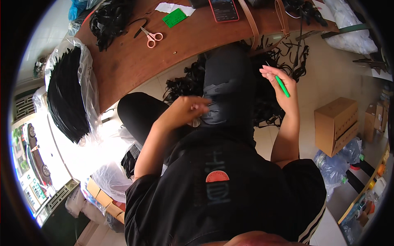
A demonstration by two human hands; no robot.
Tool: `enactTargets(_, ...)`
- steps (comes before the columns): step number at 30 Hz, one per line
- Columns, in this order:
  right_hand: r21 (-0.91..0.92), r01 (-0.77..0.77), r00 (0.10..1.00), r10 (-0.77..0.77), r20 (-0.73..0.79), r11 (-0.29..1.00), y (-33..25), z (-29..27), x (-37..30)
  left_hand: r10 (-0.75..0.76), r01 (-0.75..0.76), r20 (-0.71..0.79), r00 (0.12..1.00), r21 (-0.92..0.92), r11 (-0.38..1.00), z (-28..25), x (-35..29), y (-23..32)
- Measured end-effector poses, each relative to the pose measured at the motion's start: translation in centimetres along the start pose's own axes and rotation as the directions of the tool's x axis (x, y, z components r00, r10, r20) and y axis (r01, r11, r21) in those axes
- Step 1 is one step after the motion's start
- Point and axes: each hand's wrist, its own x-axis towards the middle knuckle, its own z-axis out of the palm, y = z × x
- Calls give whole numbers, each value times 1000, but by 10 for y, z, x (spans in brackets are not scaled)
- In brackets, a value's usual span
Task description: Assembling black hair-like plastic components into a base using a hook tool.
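My right hand [283, 85] is raised over the right side of my lap. Its fingers close round a slim tool with a green handle [282, 86]; a thin tip seems to stick out past the fingertips, too fine to make out. Over my lap hovers my left hand [186, 110], its fingers smeared by motion beside my black-clad thigh [227, 69]. Whether it holds anything does not show. Dark shiny folds or strips [217, 100] lie across the thigh near those fingers. Black strips [269, 104] are heaped on the floor past my right leg.
On the brown table [135, 63] ahead are pink scissors [152, 37], a green card [174, 18], a phone [224, 10] and a black strip bundle [108, 22]. A plastic bag of black strips [67, 94] stands left. Cardboard boxes [336, 125] and clear bottles [332, 166] stand right.
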Motion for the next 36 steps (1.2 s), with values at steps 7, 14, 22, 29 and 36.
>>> enactTargets(7,327,-13,990,59,-131,945,22,78,-17,-210,187,-299,931,-104,977,58,45,-48)
enactTargets(14,411,14,952,114,-284,912,56,88,-14,-48,-32,-288,956,-264,964,48,47,-46)
enactTargets(22,39,24,896,-4,-444,999,94,46,26,-124,-88,-644,755,-287,954,24,54,-36)
enactTargets(29,-513,77,751,-388,-534,855,123,73,3,-137,2,-605,784,-219,976,17,25,-41)
enactTargets(36,623,-297,328,690,-645,724,204,84,-106,-150,27,-578,802,-216,976,20,28,-42)
